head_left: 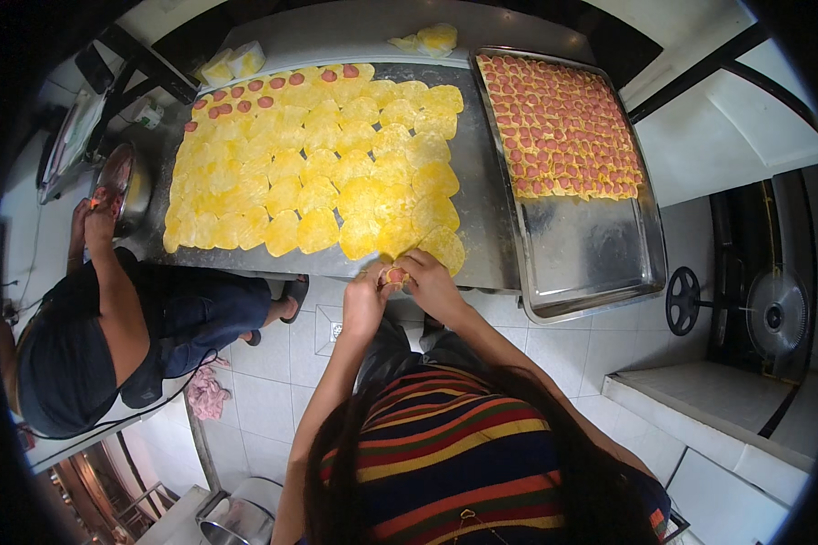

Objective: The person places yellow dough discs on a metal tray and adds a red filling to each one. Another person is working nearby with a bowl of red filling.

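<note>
Just off the table's front edge, my two hands meet around a small dumpling (394,277) with pink filling in a yellow wrapper. My left hand (364,298) closes on it from the left, and the bent fingers of my right hand (429,282) pinch it from the right. Right beyond my hands lie overlapping rows of round yellow dough wrappers (309,186). Lumps of pink filling (276,83) sit on the wrappers at the far left. To the right, a metal tray (582,250) carries tight rows of filled dumplings (563,127) in its far part; its near part shows bare metal.
At the left a person in dark clothes (73,345) works with both hands at a metal bowl (139,193). Stacked wrappers (232,65) and a yellow bundle (434,40) stand along the back. A black handwheel (683,300) is at the right; a pink cloth (207,392) lies on the floor.
</note>
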A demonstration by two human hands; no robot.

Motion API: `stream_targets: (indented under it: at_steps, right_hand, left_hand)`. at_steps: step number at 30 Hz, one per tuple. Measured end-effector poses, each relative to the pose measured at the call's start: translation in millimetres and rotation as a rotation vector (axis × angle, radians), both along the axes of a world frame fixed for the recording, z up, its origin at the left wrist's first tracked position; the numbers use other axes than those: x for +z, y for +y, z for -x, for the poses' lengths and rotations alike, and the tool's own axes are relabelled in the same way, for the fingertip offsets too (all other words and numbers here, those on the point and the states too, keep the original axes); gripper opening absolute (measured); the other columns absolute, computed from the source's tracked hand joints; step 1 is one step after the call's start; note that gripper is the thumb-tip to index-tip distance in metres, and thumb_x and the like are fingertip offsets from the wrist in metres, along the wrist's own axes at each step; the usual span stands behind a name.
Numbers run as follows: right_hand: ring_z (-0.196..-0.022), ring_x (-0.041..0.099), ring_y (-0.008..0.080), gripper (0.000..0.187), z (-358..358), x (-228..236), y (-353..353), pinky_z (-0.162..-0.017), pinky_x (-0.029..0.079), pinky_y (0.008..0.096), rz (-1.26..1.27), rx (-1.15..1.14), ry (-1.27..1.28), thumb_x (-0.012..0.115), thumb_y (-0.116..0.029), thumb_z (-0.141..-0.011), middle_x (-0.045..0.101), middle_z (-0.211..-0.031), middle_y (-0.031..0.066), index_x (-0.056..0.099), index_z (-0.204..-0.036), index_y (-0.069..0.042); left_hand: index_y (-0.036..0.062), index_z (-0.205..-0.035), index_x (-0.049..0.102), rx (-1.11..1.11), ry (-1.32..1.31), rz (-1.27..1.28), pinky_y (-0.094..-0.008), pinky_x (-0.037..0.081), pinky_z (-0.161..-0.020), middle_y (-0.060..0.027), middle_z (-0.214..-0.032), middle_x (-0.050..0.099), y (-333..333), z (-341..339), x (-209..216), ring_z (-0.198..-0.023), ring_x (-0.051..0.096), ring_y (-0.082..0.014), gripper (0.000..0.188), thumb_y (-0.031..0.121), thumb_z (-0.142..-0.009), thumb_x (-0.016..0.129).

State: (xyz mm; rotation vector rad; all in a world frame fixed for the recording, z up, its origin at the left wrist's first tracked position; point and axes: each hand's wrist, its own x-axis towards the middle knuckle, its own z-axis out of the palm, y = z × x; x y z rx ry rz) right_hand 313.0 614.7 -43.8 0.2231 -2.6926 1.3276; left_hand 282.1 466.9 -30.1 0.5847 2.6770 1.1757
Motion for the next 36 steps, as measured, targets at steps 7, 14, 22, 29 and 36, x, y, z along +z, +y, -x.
stream_targets:
  at_steps: [7,14,22,29,36]
  right_hand:
    - [-0.092,0.051,0.0334,0.034,0,0,-1,-0.077,0.043,0.0397,0.021,-0.022,-0.025,0.057,0.003,-0.063,0.050,-0.096,0.0144,0.052,-0.097,-0.002]
    - [-0.090,0.052,0.0323,0.033,0,3,-3,-0.075,0.045,0.0387,-0.032,-0.074,0.059,0.058,0.004,-0.064,0.051,-0.094,0.0136,0.053,-0.096,-0.002]
    - [-0.090,0.051,0.0332,0.030,0,7,-5,-0.075,0.044,0.0398,-0.073,-0.108,0.105,0.056,0.004,-0.063,0.050,-0.092,0.0155,0.051,-0.093,0.001]
    - [-0.088,0.052,0.0325,0.034,0,-6,-7,-0.074,0.045,0.0394,-0.041,-0.072,0.029,0.058,0.003,-0.063,0.051,-0.093,0.0142,0.052,-0.096,-0.002]
    - [-0.088,0.051,0.0335,0.035,3,-5,-5,-0.076,0.043,0.0398,0.037,-0.001,0.034,0.051,0.007,-0.064,0.051,-0.094,0.0152,0.052,-0.098,-0.002]
  left_hand:
    - [0.0052,-0.092,0.057,0.020,-0.011,-0.106,-0.0338,0.047,-0.059,-0.0138,-0.075,0.058,1,-1,2,-0.069,0.060,-0.0265,0.031,0.003,-0.063,0.070]
    - [0.0048,-0.085,0.056,0.022,-0.017,-0.218,-0.0348,0.046,-0.059,-0.0133,-0.072,0.057,-3,1,-3,-0.067,0.058,-0.0280,0.025,0.001,-0.064,0.068]
    - [0.0049,-0.088,0.057,0.046,-0.050,-0.204,-0.0348,0.047,-0.060,-0.0140,-0.077,0.058,-4,2,-6,-0.071,0.059,-0.0287,0.026,-0.001,-0.065,0.066]
    - [0.0028,-0.086,0.057,0.005,-0.038,-0.156,-0.0335,0.047,-0.058,-0.0144,-0.073,0.059,-2,7,-6,-0.065,0.060,-0.0268,0.024,-0.001,-0.065,0.068]
    - [0.0012,-0.090,0.058,0.003,-0.086,-0.076,-0.0286,0.049,-0.060,-0.0140,-0.077,0.061,-7,8,-8,-0.068,0.061,-0.0188,0.029,0.000,-0.064,0.070]
